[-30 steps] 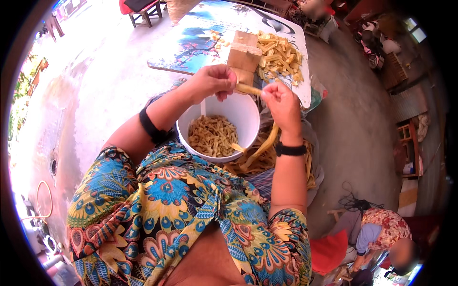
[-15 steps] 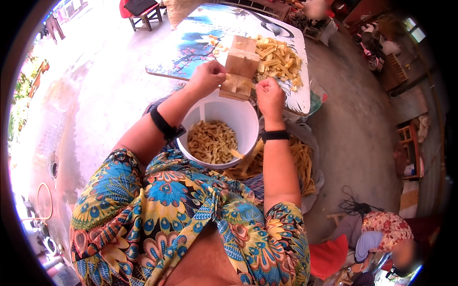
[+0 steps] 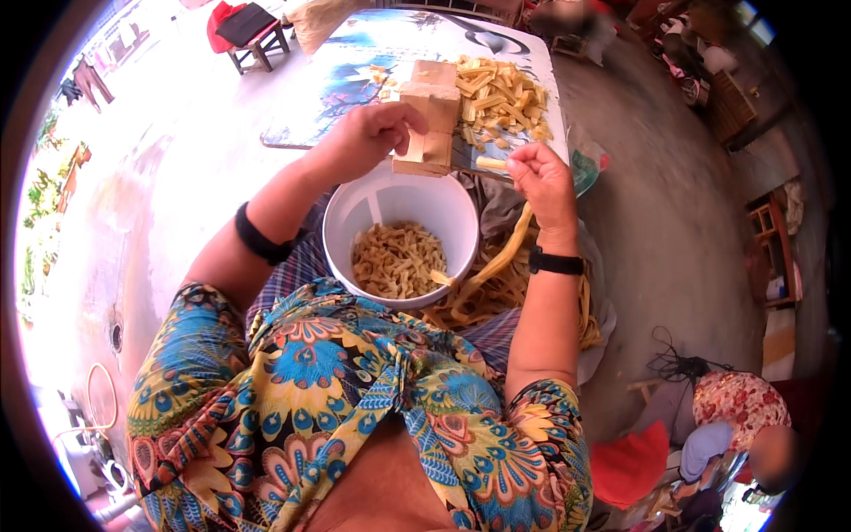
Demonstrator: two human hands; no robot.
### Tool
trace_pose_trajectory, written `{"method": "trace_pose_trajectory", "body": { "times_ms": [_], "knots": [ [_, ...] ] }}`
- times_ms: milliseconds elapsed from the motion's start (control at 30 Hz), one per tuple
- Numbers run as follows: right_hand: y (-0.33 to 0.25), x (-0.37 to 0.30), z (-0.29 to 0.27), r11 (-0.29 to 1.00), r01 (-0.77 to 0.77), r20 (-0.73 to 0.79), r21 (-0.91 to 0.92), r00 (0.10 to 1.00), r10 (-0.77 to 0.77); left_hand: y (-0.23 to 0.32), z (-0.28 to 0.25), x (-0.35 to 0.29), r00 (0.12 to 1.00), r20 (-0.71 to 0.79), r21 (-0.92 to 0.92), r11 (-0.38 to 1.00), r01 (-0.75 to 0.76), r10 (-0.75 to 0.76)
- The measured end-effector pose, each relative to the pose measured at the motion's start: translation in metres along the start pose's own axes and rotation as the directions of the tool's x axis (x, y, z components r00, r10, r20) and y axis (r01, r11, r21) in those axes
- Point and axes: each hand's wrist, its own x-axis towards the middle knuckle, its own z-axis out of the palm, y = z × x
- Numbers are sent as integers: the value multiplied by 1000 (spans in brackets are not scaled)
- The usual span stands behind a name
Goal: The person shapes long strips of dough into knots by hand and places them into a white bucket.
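Note:
My right hand (image 3: 545, 182) pinches a yellow strip (image 3: 492, 163) at the table's near edge; its short flat end points left, and a long yellow length hangs below the hand. My left hand (image 3: 372, 137) hovers beside a stepped wooden block (image 3: 432, 120), fingers loosely curled and thumb apart, with nothing visible between them. The block stands at the near edge of the picture-printed table (image 3: 399, 40). To its right lies a pile of short yellow strips (image 3: 505, 97). Below, a white bucket (image 3: 350, 199) holds many cut pieces (image 3: 399, 257).
Long yellow strips (image 3: 483, 288) lie in a heap right of the bucket, by my lap. A small stool (image 3: 257, 40) with dark and red cloth stands far left. Another person (image 3: 718, 426) sits at the lower right, near a red cloth (image 3: 629, 465).
My right hand has moved right, away from the block, with the yellow strip. My left hand's pinch has loosened near the block. The view has shifted slightly.

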Motion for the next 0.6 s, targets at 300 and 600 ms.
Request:
{"method": "trace_pose_trajectory", "body": {
  "times_ms": [300,600],
  "knots": [
    [-14,-10,40,914,-62,149,402,989,2,33,46,-14,966,-82,84,968,-238,245],
    [-18,-12,31,959,117,-115,258,989,-90,5,34,-27,936,134,461,815,-350,326]
  ]
}}
